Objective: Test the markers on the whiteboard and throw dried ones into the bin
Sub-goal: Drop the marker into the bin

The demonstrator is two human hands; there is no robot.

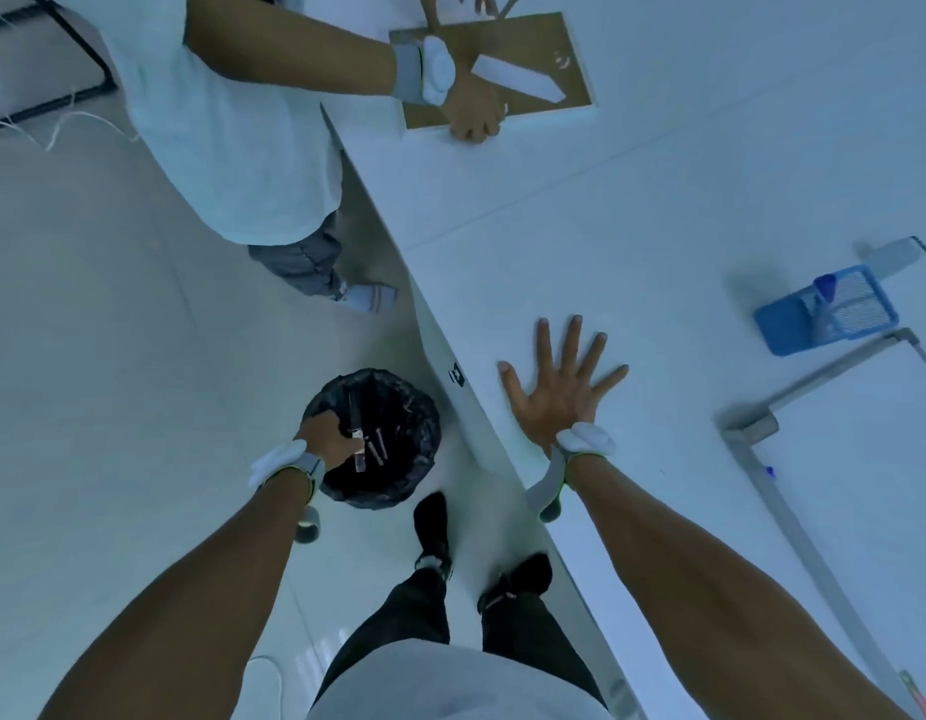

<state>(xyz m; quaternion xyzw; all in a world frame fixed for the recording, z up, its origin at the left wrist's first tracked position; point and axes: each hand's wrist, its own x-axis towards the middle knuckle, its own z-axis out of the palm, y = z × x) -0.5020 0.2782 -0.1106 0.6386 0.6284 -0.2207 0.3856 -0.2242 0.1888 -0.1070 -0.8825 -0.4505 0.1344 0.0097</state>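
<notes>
- Standing on the pale floor (112, 356), two black shoes (432, 522) show just beside the worktop (658, 200) edge.
- Left hand (328, 444) reaches down over the mouth of the bin (419, 475), fingers curled round a dark marker (355, 413) that points into the opening.
- The bin, lined with a black bag, sits on the floor close to the worktop edge; a few more markers (380, 449) lie inside it.
- Right hand (554, 402) lies flat on the worktop near its edge, palm down, fingers straight and spread wide, holding nothing.
- A whiteboard (866, 485) with a grey frame lies flat on the worktop to the right of that hand, well apart from it.
- Beyond the whiteboard's corner stands a blue mesh basket (783, 330), tilted in this view, with a blue-capped marker (824, 291) in it.
- A grey block (894, 254) sits just behind the basket; what it is cannot be told.
- Farthest off, a second person (216, 122) in a pale shirt stands at the worktop, one hand (473, 116) resting on a brown board (554, 44) with a white strip across it.
</notes>
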